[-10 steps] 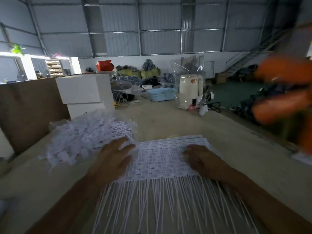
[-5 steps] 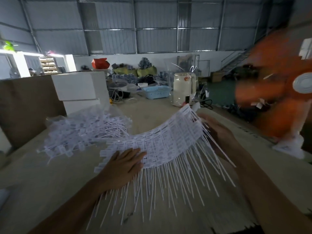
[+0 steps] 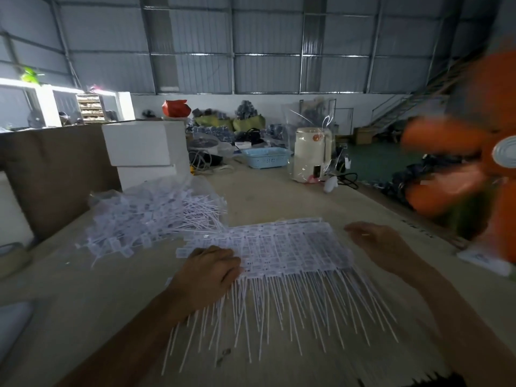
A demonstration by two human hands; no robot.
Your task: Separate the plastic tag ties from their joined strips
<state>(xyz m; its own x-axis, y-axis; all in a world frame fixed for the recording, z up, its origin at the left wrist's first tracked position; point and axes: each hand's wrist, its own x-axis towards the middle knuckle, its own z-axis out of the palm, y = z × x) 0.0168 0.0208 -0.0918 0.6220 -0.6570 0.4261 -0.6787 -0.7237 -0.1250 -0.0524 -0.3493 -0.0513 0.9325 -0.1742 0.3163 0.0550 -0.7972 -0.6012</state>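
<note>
Left hand: left hand (image 3: 208, 272) lies knuckles up at about 7 o'clock of the view, fingers curled and pressed down on the left edge of the joined tag sheet (image 3: 282, 247); whether it pinches the sheet or only weighs on it cannot be told.
Right hand: right hand (image 3: 377, 245) sits at about 4 o'clock, palm down with fingers loosely spread, just beside the sheet's right edge and holding nothing.
Joined tag sheet: white plastic tag heads linked in rows, lying flat on the table (image 3: 279, 196) between the two hands, near the middle of the view.
Tie tails: thin white tails (image 3: 279, 308) fan out from the sheet's near edge toward 6 o'clock, some passing under the left wrist.
Loose tie pile: heap of separated white ties (image 3: 150, 216) at 10 o'clock of the sheet, its near fringe touching the sheet's far left corner.
White boxes: two stacked white boxes (image 3: 145, 152) beyond the pile, toward 11 o'clock.
Far table end: pale blue basket (image 3: 265, 157) at 12 o'clock and a cream appliance (image 3: 311, 155) just to its right.
Right edge: blurred orange shape (image 3: 460, 169) at 3 o'clock, too smeared to identify.
</note>
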